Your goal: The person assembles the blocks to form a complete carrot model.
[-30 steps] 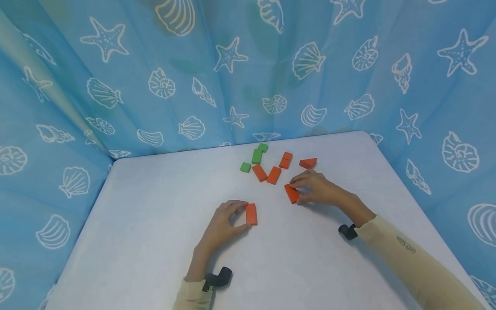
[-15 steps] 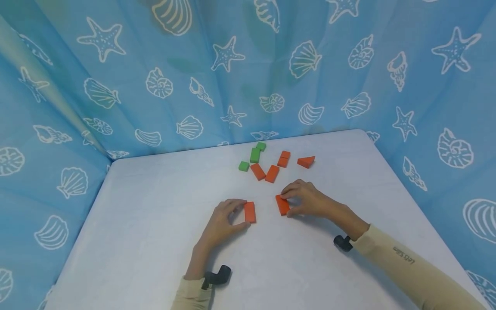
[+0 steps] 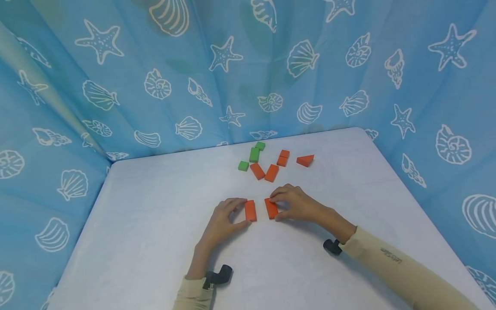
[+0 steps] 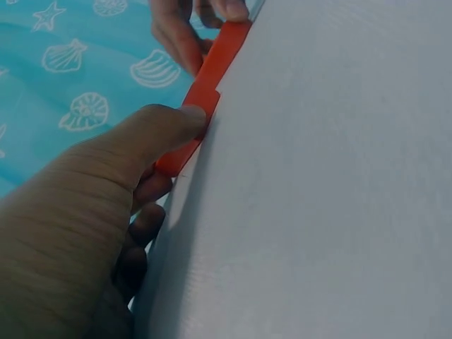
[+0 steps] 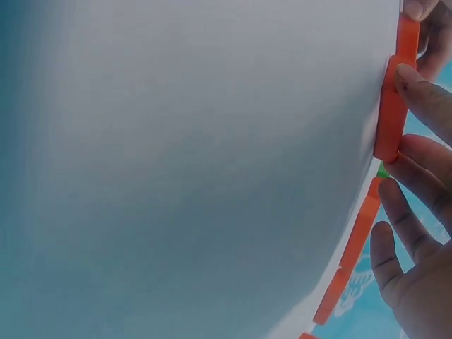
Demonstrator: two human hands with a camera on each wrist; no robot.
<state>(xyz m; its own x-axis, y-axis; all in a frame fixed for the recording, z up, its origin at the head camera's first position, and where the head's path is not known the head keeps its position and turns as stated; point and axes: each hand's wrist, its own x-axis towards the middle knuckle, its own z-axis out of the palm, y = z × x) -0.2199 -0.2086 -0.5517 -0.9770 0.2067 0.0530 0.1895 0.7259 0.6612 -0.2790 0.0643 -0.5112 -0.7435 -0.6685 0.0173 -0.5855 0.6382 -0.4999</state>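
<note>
Near the middle of the table, two red rectangular blocks lie side by side with a narrow gap in the head view. My left hand [image 3: 223, 219] pinches the left red block [image 3: 250, 211] by its near and far ends, between thumb and fingers. From the other side, my right hand [image 3: 297, 204] holds the right red block [image 3: 271, 209], which is slightly tilted, by its ends. The left wrist view shows my thumb on the left block [image 4: 192, 131]. In the right wrist view my thumb and a finger grip the right block [image 5: 390, 109], its other fingers spread loosely.
Beyond my hands lie two red blocks [image 3: 257, 171] in a V shape. Several green blocks [image 3: 254, 154] sit behind them. Two small red blocks [image 3: 283, 158] touch, and a red triangular block [image 3: 305, 160] lies to the right. A shell-patterned curtain [image 3: 217, 86] borders the table [image 3: 155, 193].
My right hand has slid its red block leftward and slightly nearer, closing much of the gap to the left block. My left hand stays in place on its block.
</note>
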